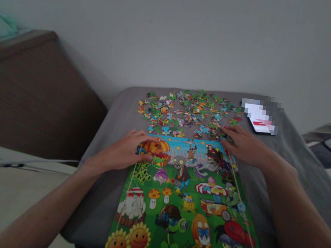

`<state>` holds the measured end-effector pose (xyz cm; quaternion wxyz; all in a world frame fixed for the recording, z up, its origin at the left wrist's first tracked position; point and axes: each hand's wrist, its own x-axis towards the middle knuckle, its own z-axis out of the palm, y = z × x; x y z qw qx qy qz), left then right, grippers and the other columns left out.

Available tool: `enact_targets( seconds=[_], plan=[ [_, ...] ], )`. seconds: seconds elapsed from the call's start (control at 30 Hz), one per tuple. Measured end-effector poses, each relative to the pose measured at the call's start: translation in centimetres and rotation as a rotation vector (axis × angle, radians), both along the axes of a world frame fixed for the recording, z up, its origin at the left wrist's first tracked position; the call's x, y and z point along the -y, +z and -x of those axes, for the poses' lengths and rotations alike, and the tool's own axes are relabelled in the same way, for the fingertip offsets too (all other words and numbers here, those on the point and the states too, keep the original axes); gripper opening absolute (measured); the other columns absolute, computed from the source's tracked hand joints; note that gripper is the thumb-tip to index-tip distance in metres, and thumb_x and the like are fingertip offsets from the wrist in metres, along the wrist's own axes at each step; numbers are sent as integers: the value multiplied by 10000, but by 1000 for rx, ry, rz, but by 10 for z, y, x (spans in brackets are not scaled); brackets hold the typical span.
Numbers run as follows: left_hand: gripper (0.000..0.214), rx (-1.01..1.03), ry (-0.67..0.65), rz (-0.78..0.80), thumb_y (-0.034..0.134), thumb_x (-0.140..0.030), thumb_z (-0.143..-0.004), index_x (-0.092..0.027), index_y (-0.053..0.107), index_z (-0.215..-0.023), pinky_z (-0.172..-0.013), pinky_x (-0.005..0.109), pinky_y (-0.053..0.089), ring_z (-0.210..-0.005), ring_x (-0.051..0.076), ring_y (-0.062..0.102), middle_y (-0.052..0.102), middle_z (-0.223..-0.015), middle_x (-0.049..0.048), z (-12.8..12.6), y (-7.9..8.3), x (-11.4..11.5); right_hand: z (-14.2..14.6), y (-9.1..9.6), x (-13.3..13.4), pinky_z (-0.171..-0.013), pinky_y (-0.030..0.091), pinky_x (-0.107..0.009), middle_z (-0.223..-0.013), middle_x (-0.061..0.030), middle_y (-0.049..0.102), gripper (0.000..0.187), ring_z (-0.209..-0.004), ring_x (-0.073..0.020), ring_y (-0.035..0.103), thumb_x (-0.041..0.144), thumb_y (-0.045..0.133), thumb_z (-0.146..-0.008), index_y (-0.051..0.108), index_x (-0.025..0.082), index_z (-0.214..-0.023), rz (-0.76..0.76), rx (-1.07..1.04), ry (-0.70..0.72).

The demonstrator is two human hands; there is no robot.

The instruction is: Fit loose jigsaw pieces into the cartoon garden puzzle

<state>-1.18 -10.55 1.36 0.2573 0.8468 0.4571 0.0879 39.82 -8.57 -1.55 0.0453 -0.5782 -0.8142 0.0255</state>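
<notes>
A picture board (179, 207) printed with cartoon plants and zombies lies on a grey cloth-covered surface and runs out of view at the bottom. My left hand (133, 148) rests at its upper left corner, thumb and fingers apart over a printed pumpkin. Beyond the board's far edge spreads a loose layer of small colourful jigsaw pieces (188, 110). My right hand (240, 144) is by the upper right corner, thumb and forefinger apart. Its fingertips reach the near right side of the pieces; whether they touch one is too small to make out.
A lit phone (257, 118) lies to the right of the pieces, partly blurred out. Grey cloth (96, 208) covers the surface up to the pale wall (177, 32). At left stands a brown wooden cabinet (29, 94), with a white cable (41, 161) below it.
</notes>
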Motion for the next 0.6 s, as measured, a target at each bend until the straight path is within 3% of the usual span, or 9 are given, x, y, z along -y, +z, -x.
enact_targets(
  seconds=[0.2, 0.37, 0.6],
  plan=[
    [724, -64, 38, 11, 597, -554, -945, -302, 379, -1588, -1161, 533, 367, -1353, 344, 456, 518, -1459, 103, -6, -3, 7, 2, 2, 1, -1132, 493, -517, -1397, -228, 634, 513, -1284, -359, 628, 368, 428, -1017, 613, 94, -1410, -3, -5, 22],
    [942, -85, 67, 26, 639, -631, -894, -310, 188, -1657, -1165, 556, 344, -1366, 376, 435, 482, -1467, 122, -3, -4, 7, 3, 4, 2, -1134, 492, -502, -1420, -234, 620, 527, -1298, -359, 620, 369, 419, -1023, 599, 79, -1426, 10, 12, 0],
    [1090, -9, 106, 10, 652, -762, -833, -270, 140, -1660, -1135, 588, 351, -1298, 399, 466, 504, -1393, 163, -2, -7, 3, 0, -2, 0, -1122, 506, -503, -1424, -221, 622, 531, -1282, -352, 634, 387, 425, -1019, 598, 101, -1431, -3, 14, 6]
  ],
)
